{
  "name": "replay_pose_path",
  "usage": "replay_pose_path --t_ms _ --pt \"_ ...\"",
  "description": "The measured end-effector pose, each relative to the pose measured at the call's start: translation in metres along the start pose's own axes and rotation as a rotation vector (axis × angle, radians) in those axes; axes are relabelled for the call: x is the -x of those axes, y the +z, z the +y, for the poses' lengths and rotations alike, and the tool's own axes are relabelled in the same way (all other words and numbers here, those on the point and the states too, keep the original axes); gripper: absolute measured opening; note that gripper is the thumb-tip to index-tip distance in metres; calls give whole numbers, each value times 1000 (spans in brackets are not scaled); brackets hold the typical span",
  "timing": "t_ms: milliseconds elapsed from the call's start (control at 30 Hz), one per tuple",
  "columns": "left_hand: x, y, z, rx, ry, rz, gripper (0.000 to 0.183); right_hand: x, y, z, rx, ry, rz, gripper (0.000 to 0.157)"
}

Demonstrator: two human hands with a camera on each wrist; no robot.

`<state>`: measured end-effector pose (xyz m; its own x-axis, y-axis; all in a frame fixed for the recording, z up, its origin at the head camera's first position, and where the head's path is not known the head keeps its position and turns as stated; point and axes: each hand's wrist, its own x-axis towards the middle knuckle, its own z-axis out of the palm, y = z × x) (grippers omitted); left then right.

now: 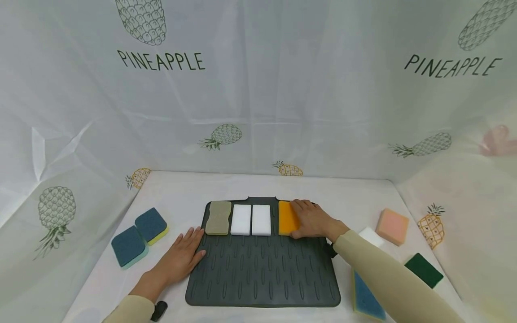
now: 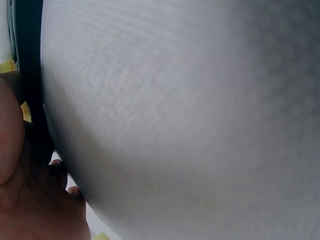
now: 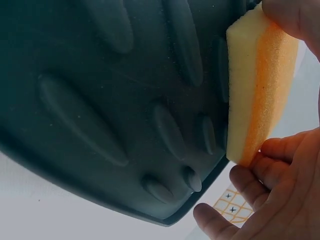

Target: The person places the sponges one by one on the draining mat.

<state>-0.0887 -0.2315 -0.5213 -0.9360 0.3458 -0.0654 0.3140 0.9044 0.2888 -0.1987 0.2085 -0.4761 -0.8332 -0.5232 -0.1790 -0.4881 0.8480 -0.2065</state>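
My right hand [image 1: 313, 220] holds an orange sponge [image 1: 288, 218] at the back right of a dark grey ridged mat [image 1: 262, 273]. In the right wrist view, thumb and fingertips grip opposite ends of this sponge [image 3: 267, 85], which has a pale yellow layer against the mat. To its left on the mat lie two white sponges [image 1: 240, 220] and a wavy-edged olive-beige sponge [image 1: 218, 218]. My left hand [image 1: 178, 258] rests with extended fingers at the mat's left edge. A blurred grey surface fills most of the left wrist view, leaving only part of that hand [image 2: 35, 205] visible.
Two blue-topped sponges [image 1: 130, 246] lie left of the mat. On the right are a pink-orange sponge [image 1: 392, 226], a dark green pad [image 1: 424, 270], a blue sponge [image 1: 366, 298] and a white piece [image 1: 371, 236], the latter two partly behind my right sleeve. Pineapple-printed sheeting [image 1: 282, 89] surrounds the table.
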Motion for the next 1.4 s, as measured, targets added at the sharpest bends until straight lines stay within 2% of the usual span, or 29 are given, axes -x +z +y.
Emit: replay_pose_path --t_ms 233,467,1033,1233,1400 --pt "-4 -1 0 28 7 5 70 -1 -5 1 -12 6 -19 100" --pt "0 1 1 23 -10 -19 70 -1 -2 -3 -38 -1 -25 102" --pt "1 2 2 7 -9 -24 70 -5 -2 -9 3 3 -29 99" --pt "3 1 3 22 -10 -4 70 -5 -2 -11 -20 1 -24 98" --pt "3 -1 3 30 6 20 70 -7 -4 -12 21 10 -41 100"
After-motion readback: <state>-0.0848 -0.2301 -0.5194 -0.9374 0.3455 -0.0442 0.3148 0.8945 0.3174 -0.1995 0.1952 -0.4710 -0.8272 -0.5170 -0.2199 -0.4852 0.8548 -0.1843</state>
